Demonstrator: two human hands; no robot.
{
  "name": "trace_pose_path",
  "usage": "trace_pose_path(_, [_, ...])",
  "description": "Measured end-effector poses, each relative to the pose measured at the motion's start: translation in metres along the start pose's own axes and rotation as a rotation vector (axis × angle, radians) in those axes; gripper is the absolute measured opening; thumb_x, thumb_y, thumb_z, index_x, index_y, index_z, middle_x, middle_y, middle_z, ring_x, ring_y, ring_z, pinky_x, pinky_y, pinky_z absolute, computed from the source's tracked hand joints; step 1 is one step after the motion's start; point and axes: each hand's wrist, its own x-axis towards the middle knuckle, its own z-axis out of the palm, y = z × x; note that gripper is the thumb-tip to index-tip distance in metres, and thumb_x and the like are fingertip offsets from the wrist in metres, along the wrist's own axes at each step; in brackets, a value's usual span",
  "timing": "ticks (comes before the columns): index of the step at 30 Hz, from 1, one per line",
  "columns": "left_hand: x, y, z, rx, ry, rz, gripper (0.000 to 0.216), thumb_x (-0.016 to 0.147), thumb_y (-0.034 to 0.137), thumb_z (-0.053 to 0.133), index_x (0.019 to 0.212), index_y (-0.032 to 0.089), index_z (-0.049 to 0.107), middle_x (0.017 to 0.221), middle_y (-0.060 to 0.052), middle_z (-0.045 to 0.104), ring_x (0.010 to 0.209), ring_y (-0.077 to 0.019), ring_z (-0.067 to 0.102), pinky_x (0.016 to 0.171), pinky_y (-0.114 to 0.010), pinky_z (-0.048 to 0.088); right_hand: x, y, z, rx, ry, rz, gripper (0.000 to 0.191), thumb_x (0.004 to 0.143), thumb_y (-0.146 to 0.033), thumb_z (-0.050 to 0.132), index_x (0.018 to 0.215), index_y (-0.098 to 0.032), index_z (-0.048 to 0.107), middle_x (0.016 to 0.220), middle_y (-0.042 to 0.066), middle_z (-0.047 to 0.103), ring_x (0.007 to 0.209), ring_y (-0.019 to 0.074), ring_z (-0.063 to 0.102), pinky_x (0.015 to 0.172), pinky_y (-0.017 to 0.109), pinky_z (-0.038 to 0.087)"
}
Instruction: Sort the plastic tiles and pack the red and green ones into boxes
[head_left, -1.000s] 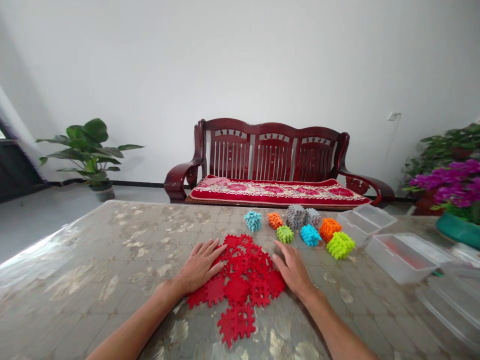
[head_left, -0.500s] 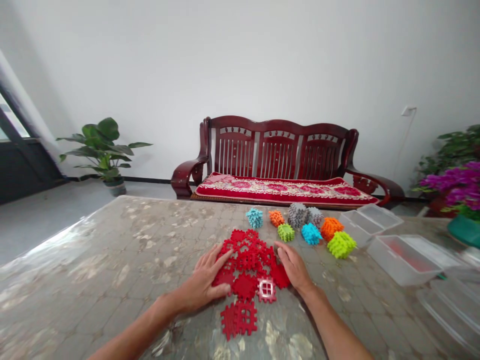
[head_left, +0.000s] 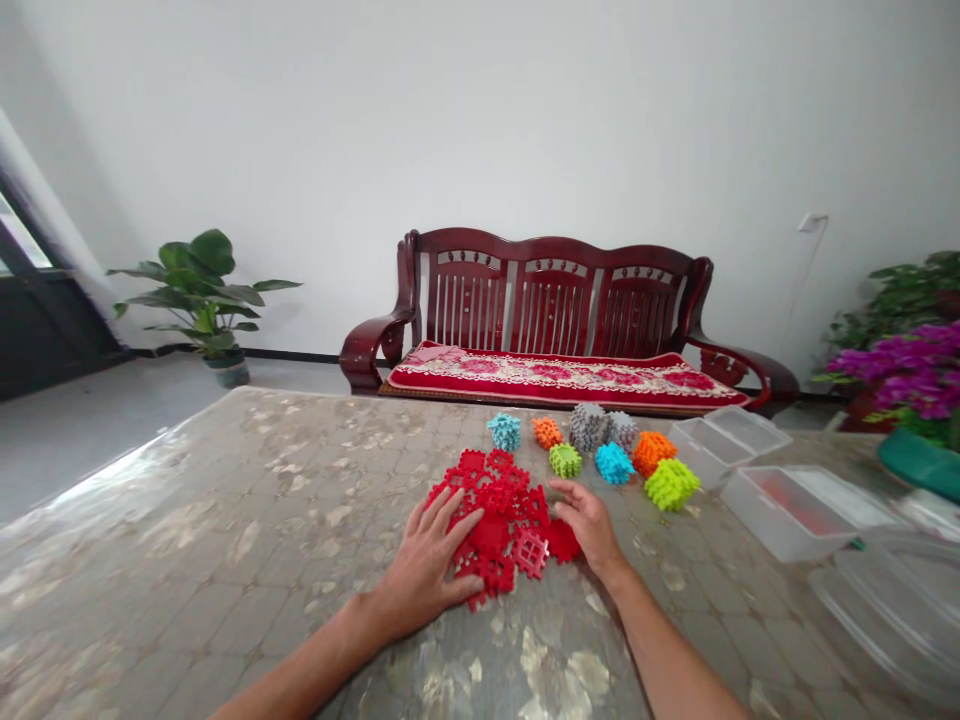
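A heap of flat red interlocking tiles [head_left: 500, 512] lies on the marble-patterned table [head_left: 225, 520] in front of me. My left hand [head_left: 429, 566] rests flat against the heap's left and near side, fingers spread and open. Cupped against the right edge of the heap is my right hand [head_left: 588, 525], fingers slightly curled and touching the tiles, holding nothing. Behind the heap stand small built clusters: light blue [head_left: 505, 431], orange [head_left: 547, 432], green [head_left: 565, 460], grey [head_left: 600, 428], blue [head_left: 614, 463], a larger orange one [head_left: 654, 452] and lime green [head_left: 670, 484].
Clear plastic boxes [head_left: 795, 505] and lids [head_left: 892, 590] sit at the table's right. A purple flowering plant [head_left: 911, 375] stands at far right. A red wooden bench [head_left: 555, 330] and a potted plant [head_left: 202, 295] are beyond the table.
Both hands have pushed inward, gathering the spread red tiles into a tighter heap. The loose tile nearest me has been swept in with the rest.
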Motion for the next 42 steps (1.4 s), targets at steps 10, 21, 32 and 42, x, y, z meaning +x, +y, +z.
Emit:
trace_pose_path(10, [0.028, -0.075, -0.004, 0.165, 0.175, -0.632, 0.049, 0.094, 0.043, 0.041, 0.135, 0.022, 0.055, 0.144, -0.014, 0.052, 0.137, -0.0329, 0.04, 0.111, -0.052, 0.032, -0.037, -0.022, -0.041, -0.389, -0.311, -0.167, 0.056, 0.063, -0.018, 0.06, 0.117, -0.025, 0.068, 0.131, 0.009, 0.062, 0.124, 0.027, 0.052, 0.111, 0.047, 0.034])
trace_pose_path(21, [0.02, -0.081, 0.0, 0.214, 0.168, -0.49, 0.045, 0.093, 0.04, 0.043, 0.131, 0.025, 0.06, 0.142, -0.012, 0.054, 0.136, -0.0312, 0.043, 0.113, -0.049, 0.029, -0.033, -0.007, -0.034, -0.341, -0.053, -0.063, 0.039, 0.092, -0.048, 0.044, 0.096, -0.021, 0.072, 0.093, 0.007, 0.073, 0.091, 0.0237, 0.065, 0.085, 0.035, 0.05])
trace_pose_path(32, [0.021, -0.08, -0.001, 0.273, 0.125, -0.493, 0.046, 0.094, 0.039, 0.041, 0.134, 0.026, 0.058, 0.143, -0.01, 0.054, 0.136, -0.0303, 0.043, 0.113, -0.048, 0.029, -0.012, 0.035, -0.069, -0.593, 0.326, 0.006, 0.044, 0.082, -0.035, 0.048, 0.115, -0.013, 0.066, 0.112, 0.015, 0.069, 0.1, 0.0268, 0.065, 0.091, 0.042, 0.05])
trace_pose_path(42, [0.024, -0.077, -0.001, 0.316, 0.085, -0.511, 0.046, 0.095, 0.036, 0.04, 0.137, 0.026, 0.056, 0.145, -0.009, 0.052, 0.137, -0.0304, 0.042, 0.113, -0.047, 0.028, -0.003, 0.019, -0.05, -0.854, 0.202, -0.116, 0.038, 0.086, -0.023, 0.053, 0.121, -0.019, 0.066, 0.123, 0.009, 0.067, 0.115, 0.0263, 0.057, 0.101, 0.039, 0.042])
